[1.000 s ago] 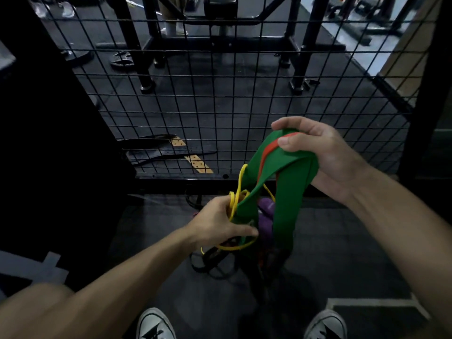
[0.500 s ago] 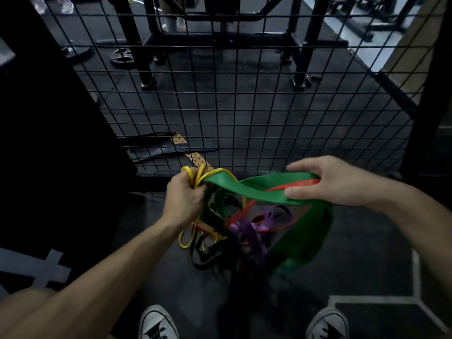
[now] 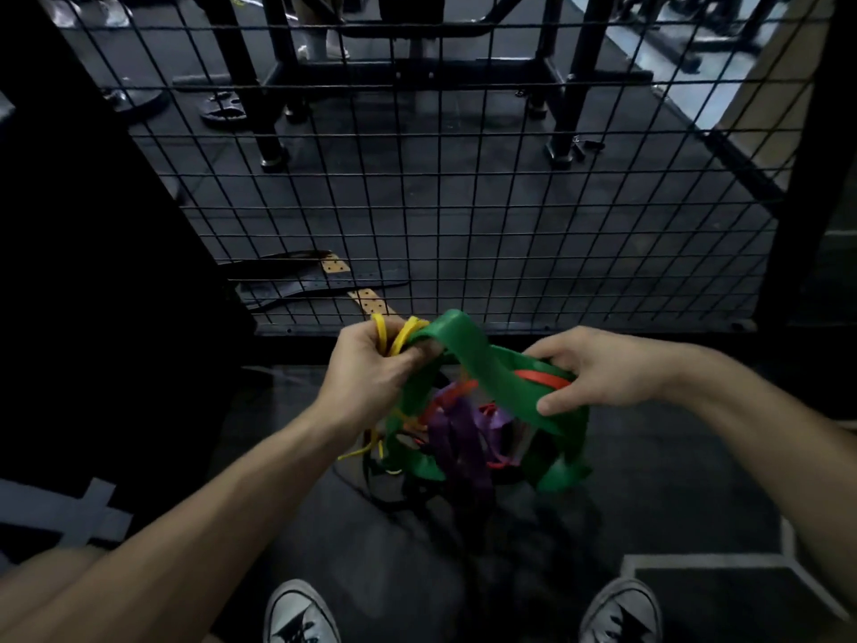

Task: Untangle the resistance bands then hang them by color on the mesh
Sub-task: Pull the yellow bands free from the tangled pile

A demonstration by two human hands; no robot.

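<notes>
From the head camera, untangling is under way. The left hand (image 3: 371, 368) is clenched around yellow bands (image 3: 393, 335) and one end of the wide green band (image 3: 468, 359); the right hand (image 3: 598, 371) pinches the green band with a red band (image 3: 540, 378). Purple bands (image 3: 457, 433) hang knotted between, apparently threaded through the green loop. Next, the green must be drawn free. The wire mesh (image 3: 463, 201) stands just ahead, nothing hung; dark rubber floor (image 3: 695, 480) below, gym frames beyond.
</notes>
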